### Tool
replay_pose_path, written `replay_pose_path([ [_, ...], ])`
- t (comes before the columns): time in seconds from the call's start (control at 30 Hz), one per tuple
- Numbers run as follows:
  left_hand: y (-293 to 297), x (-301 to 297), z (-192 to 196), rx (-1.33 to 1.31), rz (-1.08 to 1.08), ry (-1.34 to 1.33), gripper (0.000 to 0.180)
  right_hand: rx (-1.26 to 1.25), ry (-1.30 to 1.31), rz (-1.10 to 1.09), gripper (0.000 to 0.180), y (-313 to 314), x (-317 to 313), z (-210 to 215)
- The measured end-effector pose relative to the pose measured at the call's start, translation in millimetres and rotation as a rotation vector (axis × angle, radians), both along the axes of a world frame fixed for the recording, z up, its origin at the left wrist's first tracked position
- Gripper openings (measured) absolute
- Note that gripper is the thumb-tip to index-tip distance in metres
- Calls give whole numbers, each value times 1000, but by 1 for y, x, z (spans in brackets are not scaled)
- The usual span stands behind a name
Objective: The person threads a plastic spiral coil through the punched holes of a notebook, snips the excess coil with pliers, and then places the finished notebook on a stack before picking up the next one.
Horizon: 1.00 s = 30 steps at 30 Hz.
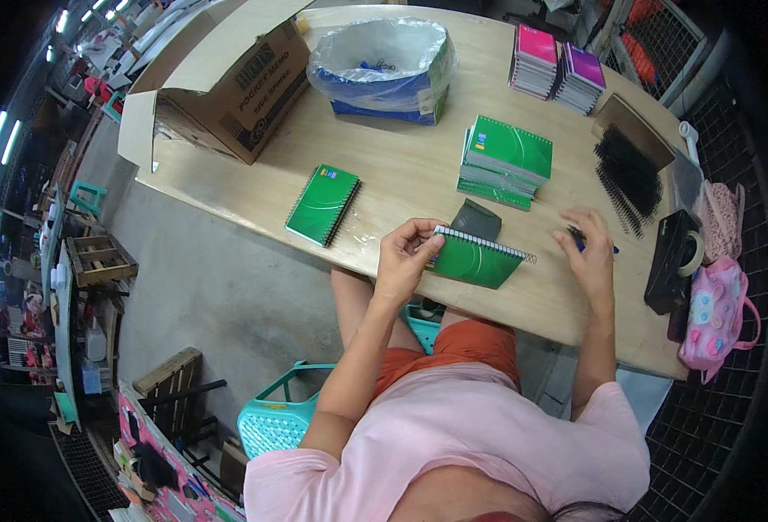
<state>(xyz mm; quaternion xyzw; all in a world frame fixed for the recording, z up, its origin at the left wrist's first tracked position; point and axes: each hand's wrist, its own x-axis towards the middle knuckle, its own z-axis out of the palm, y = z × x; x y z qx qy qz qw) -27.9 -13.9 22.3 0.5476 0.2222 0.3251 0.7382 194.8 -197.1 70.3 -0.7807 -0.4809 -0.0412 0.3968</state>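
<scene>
My left hand [408, 261] pinches a green notebook [478, 261] by its left end, its bound edge turned up and tilted over the table's near edge. A loose end of spiral wire [530, 258] sticks out past the notebook's right corner. To the right, my right hand [589, 248] is curled around a small hand tool with dark and blue parts [579, 238], apart from the notebook; its exact kind is mostly hidden by the fingers. A dark grey flat piece [477, 220] lies just behind the notebook.
A single green notebook [324, 204] lies left, a stack of green notebooks [510, 157] ahead. Behind are a cardboard box [258, 96], a plastic-lined bin [384, 100], and pink [534, 61] and purple notebooks [580, 76]. Black spiral wires [629, 178], a tape dispenser [671, 261] and a pink pouch [716, 313] sit right.
</scene>
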Motion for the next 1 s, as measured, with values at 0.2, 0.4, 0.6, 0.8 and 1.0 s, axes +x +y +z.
replay_pose_path([
  [0.2,-11,14,2,32,-112,57,19,-7,194,305,23,43,-56,3],
  [0.4,-11,9,6,31,-68,46,20,-5,125,292,15,58,-73,8],
  [0.6,-11,7,6,21,-94,44,18,-61,236,352,18,56,-65,2],
  [0.8,-2,-3,6,11,-52,94,16,-137,71,-122,43,-2,8,-15],
  [1.0,7,-4,-2,3,-23,79,16,-419,-302,-301,49,-60,54,-79],
])
